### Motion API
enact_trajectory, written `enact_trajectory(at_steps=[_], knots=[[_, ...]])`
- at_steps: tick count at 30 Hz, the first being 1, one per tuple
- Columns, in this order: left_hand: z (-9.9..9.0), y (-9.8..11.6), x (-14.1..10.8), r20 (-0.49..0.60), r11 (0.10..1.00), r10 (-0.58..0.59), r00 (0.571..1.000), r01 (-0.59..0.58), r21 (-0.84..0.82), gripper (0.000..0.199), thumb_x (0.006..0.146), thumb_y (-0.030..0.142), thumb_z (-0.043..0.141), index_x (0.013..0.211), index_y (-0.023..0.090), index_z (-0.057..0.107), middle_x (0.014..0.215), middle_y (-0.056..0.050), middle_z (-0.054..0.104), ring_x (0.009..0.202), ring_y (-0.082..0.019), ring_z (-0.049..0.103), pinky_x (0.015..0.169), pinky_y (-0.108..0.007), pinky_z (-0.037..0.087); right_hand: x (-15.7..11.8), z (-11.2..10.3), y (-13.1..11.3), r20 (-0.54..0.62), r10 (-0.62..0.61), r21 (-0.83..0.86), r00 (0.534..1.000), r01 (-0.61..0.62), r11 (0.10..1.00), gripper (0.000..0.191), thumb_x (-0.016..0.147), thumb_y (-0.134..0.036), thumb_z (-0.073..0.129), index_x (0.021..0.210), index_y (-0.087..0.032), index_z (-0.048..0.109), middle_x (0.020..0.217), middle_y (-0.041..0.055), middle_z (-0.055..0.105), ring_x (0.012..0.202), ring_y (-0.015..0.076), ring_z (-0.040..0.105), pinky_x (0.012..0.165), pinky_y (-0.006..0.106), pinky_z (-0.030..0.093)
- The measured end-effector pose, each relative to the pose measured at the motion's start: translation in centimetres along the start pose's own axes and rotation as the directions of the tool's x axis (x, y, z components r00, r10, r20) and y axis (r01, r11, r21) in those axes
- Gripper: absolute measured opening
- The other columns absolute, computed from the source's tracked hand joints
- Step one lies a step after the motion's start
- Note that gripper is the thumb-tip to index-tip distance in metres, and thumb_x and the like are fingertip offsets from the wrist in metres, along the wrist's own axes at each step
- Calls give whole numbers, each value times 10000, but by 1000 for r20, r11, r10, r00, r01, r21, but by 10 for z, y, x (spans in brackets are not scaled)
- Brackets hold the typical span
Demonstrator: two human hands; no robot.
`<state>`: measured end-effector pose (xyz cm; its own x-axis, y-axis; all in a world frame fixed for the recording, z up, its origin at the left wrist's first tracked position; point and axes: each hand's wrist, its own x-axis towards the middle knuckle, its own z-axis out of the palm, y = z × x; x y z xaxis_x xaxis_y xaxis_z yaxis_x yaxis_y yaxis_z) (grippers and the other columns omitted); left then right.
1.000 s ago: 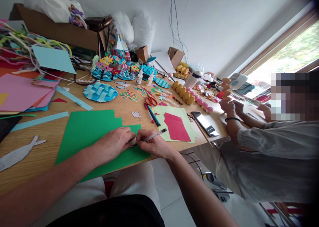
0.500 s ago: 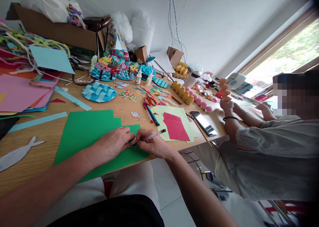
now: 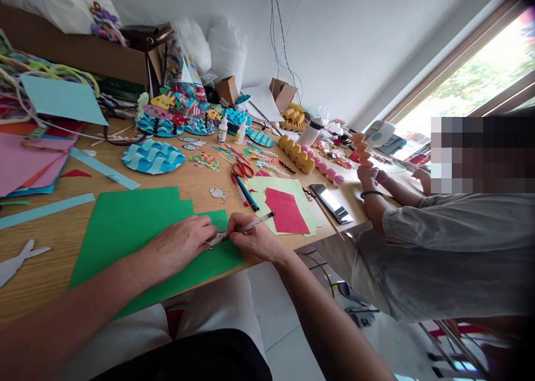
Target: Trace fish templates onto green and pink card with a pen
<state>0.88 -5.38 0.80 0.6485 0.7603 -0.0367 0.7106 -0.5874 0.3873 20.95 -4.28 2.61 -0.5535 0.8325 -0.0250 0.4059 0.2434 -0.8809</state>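
My right hand (image 3: 256,239) grips a clear pen (image 3: 259,221), its capped-looking dark end pointing up to the right and its tip down at the paper. Under the fingertips of my left hand (image 3: 184,240), a small white paper fish cutout (image 3: 217,239) is held down; part of it is covered by the fingers. Both hands rest over a green sheet of paper (image 3: 125,219) at the table's front edge. Another small fish cutout (image 3: 218,194) lies just beyond the green sheet. At the far left is a larger white fish cutout (image 3: 19,263).
Red paper (image 3: 288,208) lies on pale green sheets beside a phone (image 3: 332,203). Markers (image 3: 245,191), red scissors (image 3: 242,167), glue bottles (image 3: 223,130) and a blue woven paper disc (image 3: 152,157) stand farther back. A co-worker's hand (image 3: 368,174) holds an orange wavy strip at right.
The view has turned slightly, so the table appears shifted left. Slightly more of the white fish cutout shows between my hands. Both hands keep their holds.
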Motion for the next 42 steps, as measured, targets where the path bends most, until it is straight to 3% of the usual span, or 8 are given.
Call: enact_trajectory(at_steps=[7,12,19,28,42], knots=[[4,-7,7,-6,995,78,997,-78,-63,184,885,208,409,766,188,548,857,-31,554,838,-205,547,721,-305,405,-1,1,2,-5,-7,-3,1000,7,1000,90,667,-108,480,693,-188,512,587,-65,441,566,98,393,521,196,310],[2,-7,8,-4,989,116,993,-116,-96,142,874,186,430,826,184,564,888,-33,571,870,-201,559,751,-295,414,-1,0,4,-22,-15,-17,1000,15,1000,84,670,-112,480,690,-188,511,583,-65,441,559,98,391,511,196,305],[-3,-2,8,59,994,79,995,-74,-75,176,884,163,435,881,164,611,924,-59,593,893,-215,574,779,-300,432,-2,0,5,-55,-9,-21,998,8,1000,86,670,-113,483,696,-193,501,580,-68,430,555,100,389,508,202,297],[2,-10,9,30,988,127,991,-124,-95,284,908,221,423,1084,227,646,948,-38,592,894,-217,576,805,-307,440,-5,4,1,-99,18,-67,995,-25,997,95,676,-106,486,697,-198,496,579,-69,432,550,99,390,498,201,285],[-2,-9,10,55,985,128,990,-121,-121,306,907,210,419,1103,219,653,961,-56,596,883,-221,578,798,-311,434,-7,2,0,-103,85,-73,991,-93,993,102,675,-97,501,692,-197,509,571,-66,450,540,99,398,488,204,285]])
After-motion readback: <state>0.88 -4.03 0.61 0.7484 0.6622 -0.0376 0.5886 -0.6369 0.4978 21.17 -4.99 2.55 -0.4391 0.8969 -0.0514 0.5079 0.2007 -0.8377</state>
